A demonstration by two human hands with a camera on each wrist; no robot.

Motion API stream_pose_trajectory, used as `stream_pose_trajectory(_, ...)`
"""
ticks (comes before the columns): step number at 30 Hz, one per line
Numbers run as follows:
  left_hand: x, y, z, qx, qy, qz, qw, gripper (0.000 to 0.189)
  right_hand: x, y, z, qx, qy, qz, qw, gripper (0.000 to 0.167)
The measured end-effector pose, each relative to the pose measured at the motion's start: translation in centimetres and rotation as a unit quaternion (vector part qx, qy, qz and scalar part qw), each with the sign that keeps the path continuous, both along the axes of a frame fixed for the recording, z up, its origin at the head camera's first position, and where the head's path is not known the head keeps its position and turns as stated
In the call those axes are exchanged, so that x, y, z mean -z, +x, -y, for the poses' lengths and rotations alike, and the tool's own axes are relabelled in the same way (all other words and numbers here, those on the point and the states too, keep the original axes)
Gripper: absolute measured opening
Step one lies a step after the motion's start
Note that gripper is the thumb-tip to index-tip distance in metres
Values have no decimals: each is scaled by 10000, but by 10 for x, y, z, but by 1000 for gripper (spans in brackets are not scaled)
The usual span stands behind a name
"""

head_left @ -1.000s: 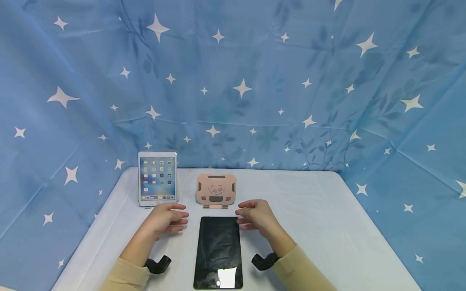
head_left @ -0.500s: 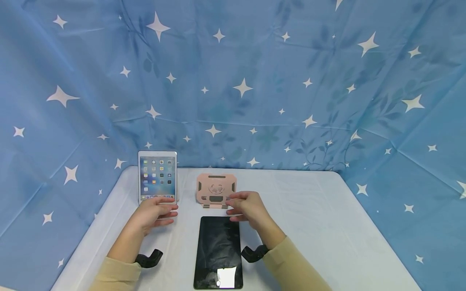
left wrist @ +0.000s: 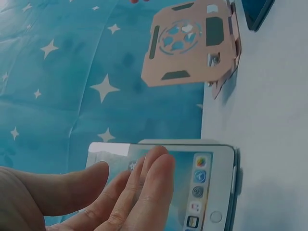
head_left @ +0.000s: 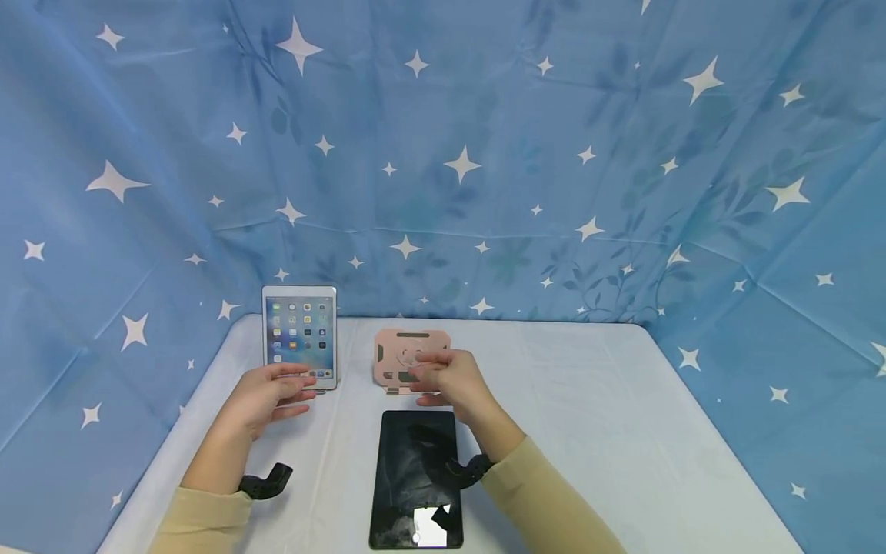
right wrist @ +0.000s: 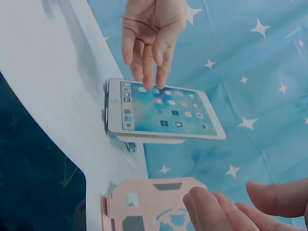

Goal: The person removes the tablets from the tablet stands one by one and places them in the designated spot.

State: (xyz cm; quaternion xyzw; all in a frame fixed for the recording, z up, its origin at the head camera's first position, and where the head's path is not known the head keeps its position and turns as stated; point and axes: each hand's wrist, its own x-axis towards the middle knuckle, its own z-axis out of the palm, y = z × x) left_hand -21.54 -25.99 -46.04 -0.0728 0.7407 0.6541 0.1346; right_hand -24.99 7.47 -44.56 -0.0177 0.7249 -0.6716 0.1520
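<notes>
A white-framed tablet (head_left: 300, 327) with its screen lit leans upright at the back left of the table, on a stand partly visible behind it in the right wrist view. My left hand (head_left: 266, 396) hovers in front of its lower edge, fingers loosely extended and holding nothing. Right of it stands a pink tablet stand (head_left: 394, 358) with cut-outs and no tablet on it. In front of that stand is my right hand (head_left: 450, 385), fingers relaxed and holding nothing. A black tablet (head_left: 415, 469), screen dark, lies flat nearest me, beneath the right wrist.
A white cloth covers the table (head_left: 588, 423). Behind and at both sides hangs a blue curtain (head_left: 512, 115) with white stars. Black wrist straps (head_left: 268, 483) sit at both wrists.
Both hands have moved left and slightly farther from me, the left toward the white tablet and the right toward the pink stand. The tablets and stand have not moved.
</notes>
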Motion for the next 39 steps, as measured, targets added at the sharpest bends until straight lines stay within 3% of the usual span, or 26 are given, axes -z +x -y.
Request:
stream_pose_trajectory(17,-13,-16,45,-40,-30,-9,10000,61,-18,-26,29,-91,-158,-22,9998,40)
stream_pose_trajectory(24,-18,-21,57,-76,74,21,9999,62,-15,-34,41,-125,-329,23,9994,38)
stream_pose_trajectory(32,-25,-30,69,-181,261,73,9995,66,-14,-42,53,118,-376,234,9989,33)
stream_pose_trajectory(39,-27,-39,80,-328,180,32,9993,67,-10,-47,64,71,-761,110,9970,37)
